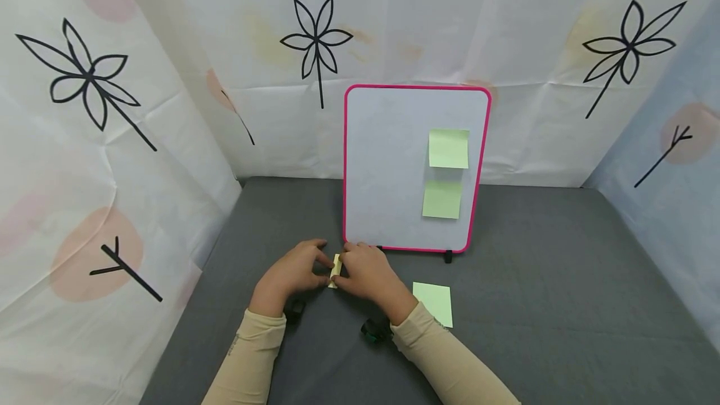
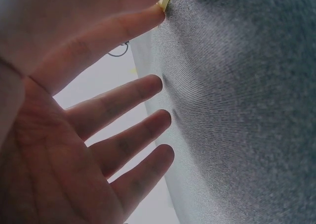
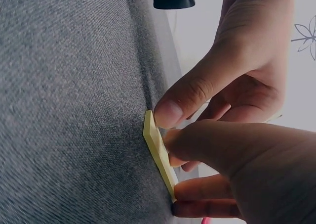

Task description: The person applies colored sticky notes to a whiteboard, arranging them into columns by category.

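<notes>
Between my two hands, in front of the whiteboard's lower left corner, a narrow pale yellow sticky note pad [image 1: 335, 269] lies on the grey table. In the right wrist view the pad [image 3: 159, 152] shows its thick edge, with fingertips of both hands along its upper side. My left hand [image 1: 294, 269] pinches it from the left with thumb and index finger. The left hand's other fingers [image 2: 126, 132] stretch out straight and spread. From the right, my right hand [image 1: 368, 272] grips the pad, its thumb at the near end and its fingers toward the far end.
Behind my hands a whiteboard [image 1: 388, 161] with a pink frame stands on black feet [image 1: 448, 256]. Two green sticky notes [image 1: 448, 149] are on its right side. Another green sticky note [image 1: 434, 302] lies on the table, partly behind my right sleeve. Printed cloth [image 1: 270, 142] surrounds the table.
</notes>
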The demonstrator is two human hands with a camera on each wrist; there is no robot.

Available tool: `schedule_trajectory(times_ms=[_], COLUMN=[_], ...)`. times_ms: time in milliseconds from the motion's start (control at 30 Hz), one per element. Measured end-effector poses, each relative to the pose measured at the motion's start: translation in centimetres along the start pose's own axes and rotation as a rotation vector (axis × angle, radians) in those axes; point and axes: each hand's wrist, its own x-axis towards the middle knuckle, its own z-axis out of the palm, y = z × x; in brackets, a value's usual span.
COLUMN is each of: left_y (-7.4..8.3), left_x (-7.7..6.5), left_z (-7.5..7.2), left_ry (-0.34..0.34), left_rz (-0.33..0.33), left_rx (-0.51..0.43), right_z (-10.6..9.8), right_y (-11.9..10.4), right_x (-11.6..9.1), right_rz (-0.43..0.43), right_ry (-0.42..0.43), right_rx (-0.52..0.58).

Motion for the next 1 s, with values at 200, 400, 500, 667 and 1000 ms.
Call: schedule_trajectory(times_ms=[200, 400, 500, 667, 1000], left_y=[0.15, 0.22, 0.14, 0.05, 0.22], left_x=[-0.13, -0.22, -0.23, -0.14, -0.15], left_z=[-0.12, -0.07, -0.01, 0.06, 0.05], left_ry=[0.0, -0.016, -0.024, -0.025, -0.023], left_rz=[-0.018, -0.005, -0.008, -0.014, -0.017], left_rx=[0.016, 0.016, 0.008, 0.007, 0.021], right_z=[-0.09, -0.39, -0.44, -0.41, -0.47], right_y=[0.03, -0.1, -0.12, -0.06, 0.08], right_x=[0.0, -0.06, -0.08, -0.1, -0.13], right_rz=[0.01, 0.023, 0.031, 0.035, 0.022], right_ry=[-0.008, -0.031, -0.042, -0.047, -0.046], right_rx=[0.009, 0.014, 0.022, 0.028, 0.032])
